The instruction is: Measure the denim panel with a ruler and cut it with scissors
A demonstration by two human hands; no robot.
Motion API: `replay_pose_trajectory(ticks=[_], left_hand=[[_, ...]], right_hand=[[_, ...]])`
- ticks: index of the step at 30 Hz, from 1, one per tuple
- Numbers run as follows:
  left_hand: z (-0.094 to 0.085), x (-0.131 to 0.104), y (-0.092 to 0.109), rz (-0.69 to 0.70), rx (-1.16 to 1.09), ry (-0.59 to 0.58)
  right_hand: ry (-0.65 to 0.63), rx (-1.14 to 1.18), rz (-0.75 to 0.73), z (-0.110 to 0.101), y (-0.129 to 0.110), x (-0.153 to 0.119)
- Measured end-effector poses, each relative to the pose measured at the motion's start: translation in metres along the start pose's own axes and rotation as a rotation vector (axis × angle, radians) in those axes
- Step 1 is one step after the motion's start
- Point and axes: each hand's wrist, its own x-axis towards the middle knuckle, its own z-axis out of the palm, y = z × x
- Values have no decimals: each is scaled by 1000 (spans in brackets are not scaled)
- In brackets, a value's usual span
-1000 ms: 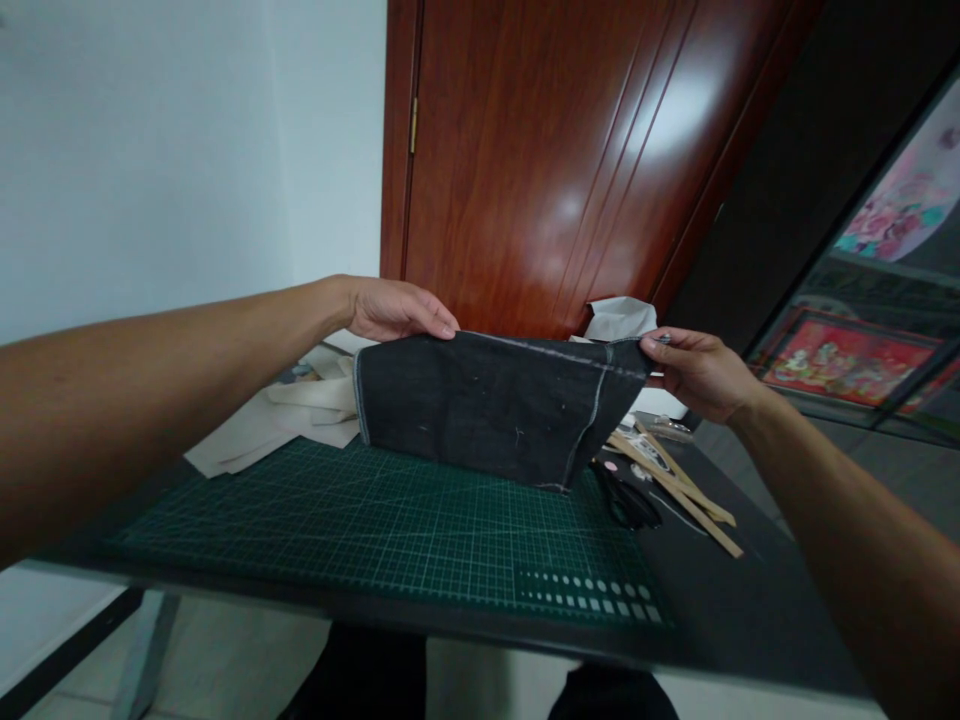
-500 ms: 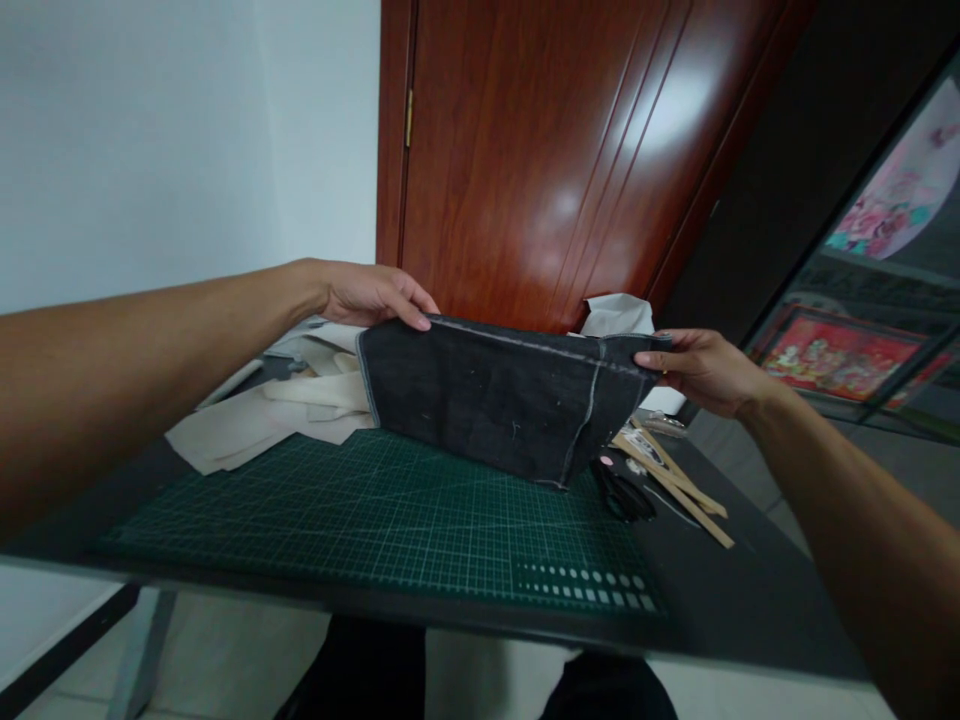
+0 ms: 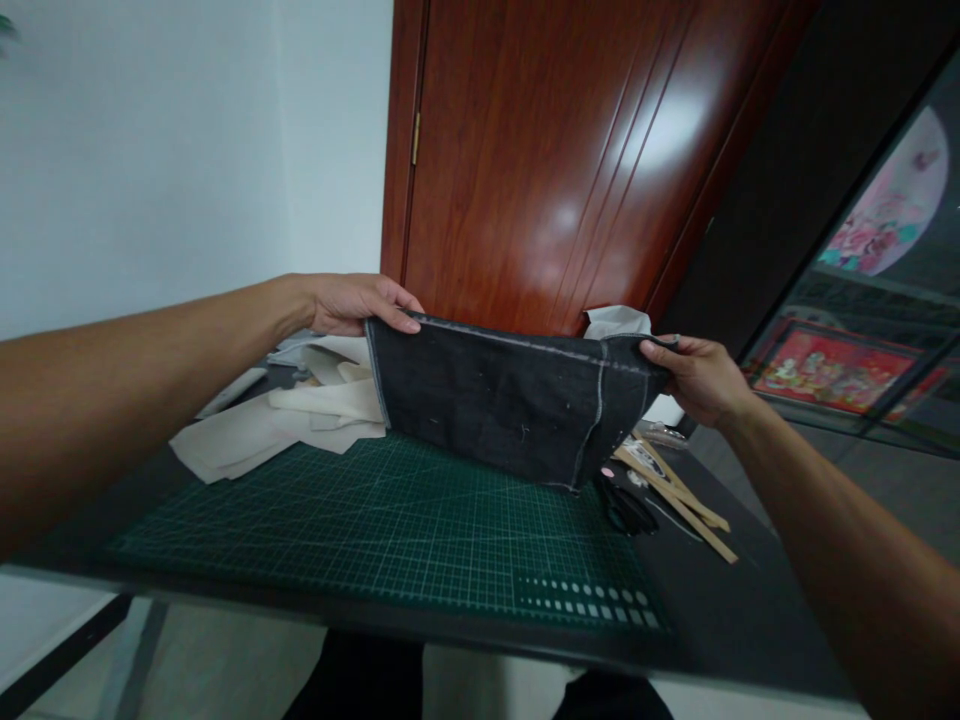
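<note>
Two hands are stretching the black cloth (image 3: 480, 405) above the green cutting mat (image 3: 337, 545); can't tell if its lower edge is touching. Left hand (image 3: 360, 303) is pinching the top edge, thumb in front, fingers behind, and is sitting nearer the left end than a second ago. Right hand (image 3: 694, 375) is gripping the upper right corner, thumb closed against fingers, staying roughly put. So the span between grips is widening, probably helping keep the top seam straight. Pale fabric pieces (image 3: 247, 432) are lying left, black scissors (image 3: 626, 508) right.
</note>
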Motion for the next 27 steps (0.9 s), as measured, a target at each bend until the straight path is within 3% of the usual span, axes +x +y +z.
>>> replay_pose_trajectory(ticks=[4, 19, 27], left_hand=[[2, -2, -6, -23, -95, 15], [-6, 3, -17, 112, -156, 162], [-10, 5, -22, 199, -171, 202]], right_hand=[[1, -16, -2, 3, 2, 0], [-55, -111, 12, 7, -4, -10], [-11, -105, -45, 4, -3, -7]])
